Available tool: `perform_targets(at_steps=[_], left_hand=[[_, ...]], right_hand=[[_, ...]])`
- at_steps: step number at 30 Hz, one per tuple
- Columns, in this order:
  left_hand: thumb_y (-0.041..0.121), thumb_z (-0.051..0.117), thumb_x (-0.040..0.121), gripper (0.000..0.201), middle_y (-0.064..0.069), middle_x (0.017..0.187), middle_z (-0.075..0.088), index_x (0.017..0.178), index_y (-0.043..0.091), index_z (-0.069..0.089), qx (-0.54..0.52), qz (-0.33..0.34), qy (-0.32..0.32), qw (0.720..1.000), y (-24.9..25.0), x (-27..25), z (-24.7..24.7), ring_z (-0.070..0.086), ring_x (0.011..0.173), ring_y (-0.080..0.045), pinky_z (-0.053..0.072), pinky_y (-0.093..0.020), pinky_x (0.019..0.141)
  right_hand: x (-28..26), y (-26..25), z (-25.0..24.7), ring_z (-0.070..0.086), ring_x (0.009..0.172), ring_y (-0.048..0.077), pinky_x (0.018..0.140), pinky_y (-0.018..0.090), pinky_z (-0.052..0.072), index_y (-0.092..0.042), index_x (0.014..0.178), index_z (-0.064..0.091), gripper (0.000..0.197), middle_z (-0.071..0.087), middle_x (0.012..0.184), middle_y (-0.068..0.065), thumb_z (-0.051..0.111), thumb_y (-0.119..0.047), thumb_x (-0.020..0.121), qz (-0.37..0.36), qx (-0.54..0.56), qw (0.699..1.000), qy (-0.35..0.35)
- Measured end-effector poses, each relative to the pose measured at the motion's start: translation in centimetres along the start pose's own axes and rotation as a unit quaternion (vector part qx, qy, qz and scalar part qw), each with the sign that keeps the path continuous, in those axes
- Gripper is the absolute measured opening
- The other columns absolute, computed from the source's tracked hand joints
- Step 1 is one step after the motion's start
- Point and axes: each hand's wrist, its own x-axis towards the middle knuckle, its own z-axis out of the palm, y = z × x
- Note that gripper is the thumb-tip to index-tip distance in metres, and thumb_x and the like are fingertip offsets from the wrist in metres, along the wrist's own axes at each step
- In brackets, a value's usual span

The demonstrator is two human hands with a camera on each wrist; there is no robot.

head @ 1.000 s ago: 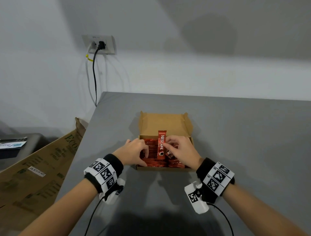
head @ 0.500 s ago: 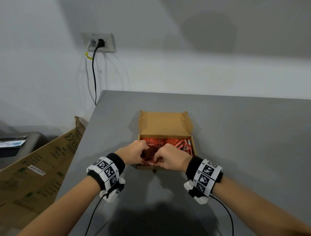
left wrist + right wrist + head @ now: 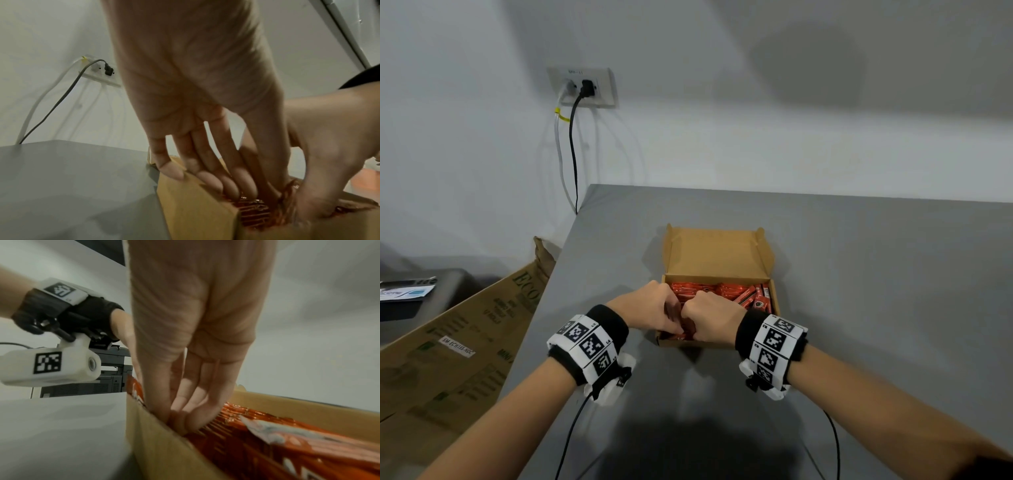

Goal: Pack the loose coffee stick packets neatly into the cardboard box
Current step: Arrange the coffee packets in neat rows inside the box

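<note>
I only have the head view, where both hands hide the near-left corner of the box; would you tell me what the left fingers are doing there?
Observer: In the left wrist view the left hand has straight fingers, tips pushing down into the packets beside the cardboard box wall.
Operator: And the right hand?
Observer: The right wrist view shows the right hand with fingertips pointing down among the packets just inside a box wall; whether they pinch one, I cannot tell.
Operator: Is anything out of line?
Observer: One loose packet lies on top of the packed rows, pale side up.
</note>
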Motion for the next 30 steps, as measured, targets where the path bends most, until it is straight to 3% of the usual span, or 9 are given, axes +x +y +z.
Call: perform_targets(at_steps=[4,9,14,18,21,24,27,30], left_hand=[[0.024,0.077,0.073,0.018,-0.003,0.078,0.072,0.080,0.008,0.074,0.029,-0.007,-0.019,0.999,0.4,0.1,0.2,0.059,0.061,-0.004,0.047,-0.011,0.060],[0.007,0.064,0.074,0.013,0.010,0.049,0.052,0.062,0.004,0.067,0.069,-0.020,-0.020,0.997,1.2,0.2,0.4,0.048,0.046,-0.005,0.038,-0.011,0.048],[0.010,0.056,0.079,0.016,-0.002,0.071,0.066,0.071,0.008,0.070,0.176,0.000,-0.031,0.984,1.4,0.2,1.4,0.051,0.061,-0.015,0.041,-0.019,0.058],[0.011,0.055,0.080,0.016,0.004,0.056,0.047,0.069,0.004,0.064,0.207,-0.013,-0.002,0.978,1.3,0.2,1.5,0.046,0.058,-0.016,0.032,-0.016,0.045],[0.008,0.054,0.078,0.016,-0.003,0.069,0.062,0.071,0.009,0.068,0.202,-0.011,0.002,0.979,1.2,0.2,1.5,0.049,0.061,-0.016,0.037,-0.019,0.052],[0.009,0.056,0.078,0.016,-0.003,0.077,0.068,0.073,0.011,0.071,0.186,-0.004,-0.005,0.983,1.0,0.1,1.4,0.049,0.062,-0.014,0.033,-0.013,0.048],[0.018,0.063,0.077,0.011,0.005,0.069,0.062,0.074,0.010,0.070,0.172,0.009,-0.006,0.985,0.7,0.4,1.1,0.050,0.062,-0.011,0.034,-0.010,0.050],[0.020,0.062,0.080,0.011,0.015,0.058,0.045,0.070,0.016,0.061,0.204,0.017,-0.005,0.979,0.9,0.6,1.5,0.046,0.059,-0.010,0.032,-0.014,0.048]], right_hand=[[-0.2,0.0,0.1,0.062,0.085,0.034,0.074,0.040,0.052,0.000,0.092,0.064,0.013,0.065,0.094,0.018,0.061,-0.007,0.082,0.012,0.011,1.000,0.000],[-0.2,0.1,-0.1,0.062,0.084,0.035,0.070,0.037,0.050,0.002,0.090,0.063,0.012,0.064,0.093,0.019,0.059,-0.002,0.080,0.024,0.025,0.999,0.000],[-0.2,0.5,0.2,0.062,0.086,0.037,0.074,0.041,0.052,0.001,0.093,0.064,0.016,0.064,0.095,0.020,0.058,0.001,0.078,0.023,0.039,0.999,-0.006],[-0.3,0.3,0.4,0.061,0.086,0.036,0.071,0.037,0.048,0.003,0.093,0.065,0.016,0.064,0.095,0.022,0.056,0.003,0.079,0.032,0.044,0.999,0.005],[-0.6,0.5,0.5,0.062,0.084,0.034,0.071,0.035,0.048,0.003,0.087,0.067,0.012,0.066,0.091,0.020,0.059,0.001,0.078,0.037,0.063,0.997,0.010],[-1.3,1.3,0.0,0.063,0.079,0.025,0.067,0.027,0.046,-0.003,0.081,0.069,0.008,0.069,0.085,0.012,0.063,-0.001,0.076,0.031,0.086,0.996,-0.005],[-1.6,1.8,0.1,0.062,0.077,0.024,0.067,0.029,0.047,-0.006,0.076,0.068,0.007,0.068,0.084,0.009,0.063,-0.002,0.076,0.026,0.061,0.998,0.000],[-1.4,1.5,0.5,0.062,0.077,0.027,0.066,0.032,0.048,-0.006,0.073,0.066,0.008,0.067,0.084,0.010,0.061,-0.001,0.077,0.032,0.057,0.998,-0.003]])
